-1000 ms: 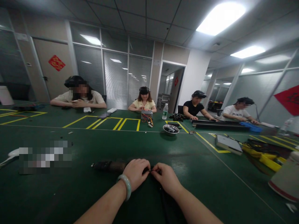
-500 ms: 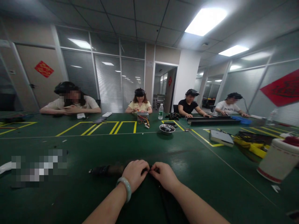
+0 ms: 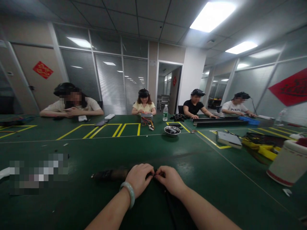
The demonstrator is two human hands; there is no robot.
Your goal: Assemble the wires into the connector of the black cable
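My left hand (image 3: pixel 140 179), with a pale green bangle (image 3: pixel 129 193) on its wrist, is closed in a pinch. It lies over the right end of a dark, rounded, long thing (image 3: pixel 110 175) with a small metal tip at its left end. My right hand (image 3: pixel 169 180) is also pinched, its fingertips almost touching those of the left. Something small and dark is between the fingertips, but I cannot make it out. From beneath my right hand a black strip (image 3: pixel 170 204) runs toward the near table edge.
A metal bowl (image 3: pixel 172 131) of dark parts and a water bottle (image 3: pixel 165 112) stand ahead on the green table (image 3: pixel 96 207). A white bin (image 3: pixel 286 164) and yellow tray (image 3: pixel 267 152) are at right. Several people sit across, near a box with wires (image 3: pixel 146 118) and black rails (image 3: pixel 218 122).
The view has shifted very slightly. My hands keep nearly the same pinched pose, the right one turned a little. Across the table, the person in yellow has moved their hands slightly.
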